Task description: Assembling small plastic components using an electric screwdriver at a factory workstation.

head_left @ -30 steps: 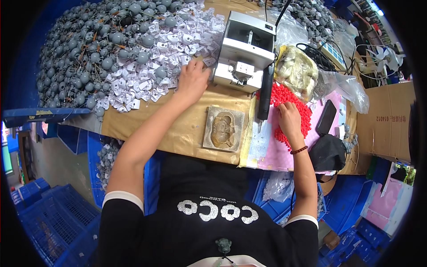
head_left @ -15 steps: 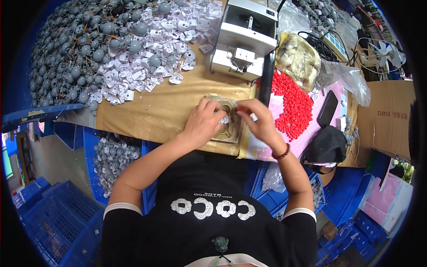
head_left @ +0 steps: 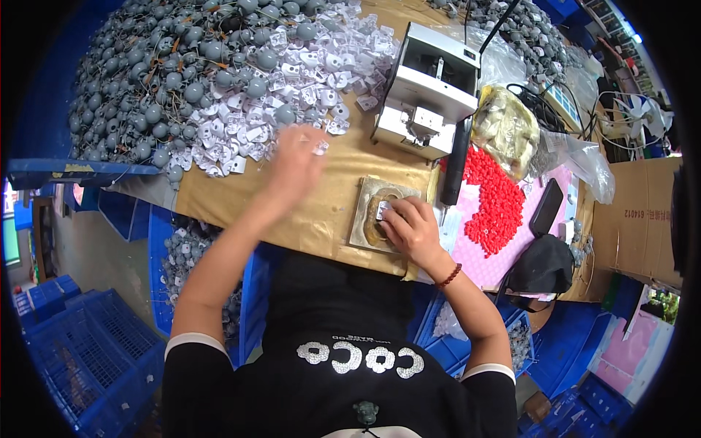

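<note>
My left hand is smeared by motion at the near edge of a pile of small white plastic parts. A white piece shows beside its fingertips; whether it is gripped I cannot tell. Below the machine, a square metal fixture plate with a brass-coloured ring lies on the brown-covered table. My right hand rests over this plate's right side, fingers bent together. Its fingertips pinch a small white plastic part at the fixture, partly hidden by the fingers.
Grey round-headed parts with wires are heaped at the far left. Beyond the fixture stands a white machine, with a black electric screwdriver beside it. Red caps, a phone and a black cloth lie at right.
My left hand has left the fixture and swung left and away to the white parts. My right hand has come down onto the fixture. The whole view has shifted slightly.
</note>
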Action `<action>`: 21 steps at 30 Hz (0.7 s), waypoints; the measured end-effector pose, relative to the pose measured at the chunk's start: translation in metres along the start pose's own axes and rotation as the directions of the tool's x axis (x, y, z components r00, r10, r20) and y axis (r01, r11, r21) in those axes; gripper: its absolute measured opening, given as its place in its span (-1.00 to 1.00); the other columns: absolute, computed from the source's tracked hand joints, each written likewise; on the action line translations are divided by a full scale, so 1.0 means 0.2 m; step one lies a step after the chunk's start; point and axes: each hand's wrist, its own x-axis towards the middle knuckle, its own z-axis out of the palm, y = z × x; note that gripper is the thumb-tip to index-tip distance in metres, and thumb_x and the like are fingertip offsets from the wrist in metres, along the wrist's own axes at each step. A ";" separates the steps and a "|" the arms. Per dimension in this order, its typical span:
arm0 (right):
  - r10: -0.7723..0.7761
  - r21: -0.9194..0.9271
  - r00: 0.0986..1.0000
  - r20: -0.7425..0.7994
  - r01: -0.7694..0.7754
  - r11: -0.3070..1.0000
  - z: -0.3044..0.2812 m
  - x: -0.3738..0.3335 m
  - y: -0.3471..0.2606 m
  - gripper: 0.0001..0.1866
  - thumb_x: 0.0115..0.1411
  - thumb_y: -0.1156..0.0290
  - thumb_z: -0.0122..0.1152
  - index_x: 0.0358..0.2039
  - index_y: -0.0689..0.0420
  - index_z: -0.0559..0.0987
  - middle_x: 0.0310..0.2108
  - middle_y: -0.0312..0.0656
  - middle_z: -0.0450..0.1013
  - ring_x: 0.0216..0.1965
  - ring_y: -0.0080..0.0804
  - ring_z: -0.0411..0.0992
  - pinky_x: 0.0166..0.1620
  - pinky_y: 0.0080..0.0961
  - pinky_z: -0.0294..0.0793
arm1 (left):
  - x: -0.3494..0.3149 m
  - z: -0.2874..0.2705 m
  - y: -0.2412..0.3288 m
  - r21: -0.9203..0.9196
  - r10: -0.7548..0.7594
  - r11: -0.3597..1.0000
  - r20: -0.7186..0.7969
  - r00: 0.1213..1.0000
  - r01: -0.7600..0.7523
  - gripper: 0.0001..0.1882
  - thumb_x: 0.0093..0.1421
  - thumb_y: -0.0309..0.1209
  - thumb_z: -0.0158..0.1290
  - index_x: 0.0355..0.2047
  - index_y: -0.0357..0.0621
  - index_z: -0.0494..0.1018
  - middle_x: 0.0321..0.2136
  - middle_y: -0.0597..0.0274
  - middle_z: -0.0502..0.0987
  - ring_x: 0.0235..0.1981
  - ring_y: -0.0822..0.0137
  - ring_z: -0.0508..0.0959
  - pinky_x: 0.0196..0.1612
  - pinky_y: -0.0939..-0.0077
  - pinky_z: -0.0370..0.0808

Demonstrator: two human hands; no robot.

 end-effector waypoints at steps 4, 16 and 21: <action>0.073 0.036 0.997 0.019 -0.074 0.997 -0.01 0.00 -0.01 -0.68 -0.01 0.45 0.45 -0.20 0.09 0.61 -0.18 -0.20 0.50 -0.13 -0.19 0.45 -0.15 -0.28 0.42 | 0.16 -0.12 -0.27 0.282 -0.050 0.958 -0.031 0.998 0.057 -0.53 0.07 -0.49 0.23 0.04 -0.12 0.46 -0.07 0.11 0.50 0.05 -0.03 0.38 0.13 0.11 0.35; 0.157 0.404 0.974 -0.164 -0.079 0.911 -0.18 0.46 -0.10 -0.32 0.10 0.40 0.44 0.23 0.19 0.39 0.20 0.05 0.36 0.19 0.02 0.37 0.19 -0.19 0.39 | 0.19 -0.36 0.23 -0.214 0.047 0.975 -0.063 0.997 -0.060 -0.57 0.03 -0.58 0.23 -0.04 -0.16 0.47 -0.13 0.02 0.45 -0.07 0.06 0.48 0.03 0.31 0.45; 0.310 0.839 0.930 0.196 -0.323 0.439 -0.14 0.53 -0.10 -0.44 0.26 0.50 0.27 0.25 0.16 0.34 -0.16 -0.06 0.54 -0.23 -0.34 0.54 -0.13 -0.41 0.53 | 0.13 -0.42 0.45 -0.405 0.121 0.897 -0.165 0.979 -0.179 -0.58 0.01 -0.58 0.23 -0.07 -0.21 0.47 -0.16 0.05 0.43 -0.13 0.09 0.52 -0.02 0.31 0.48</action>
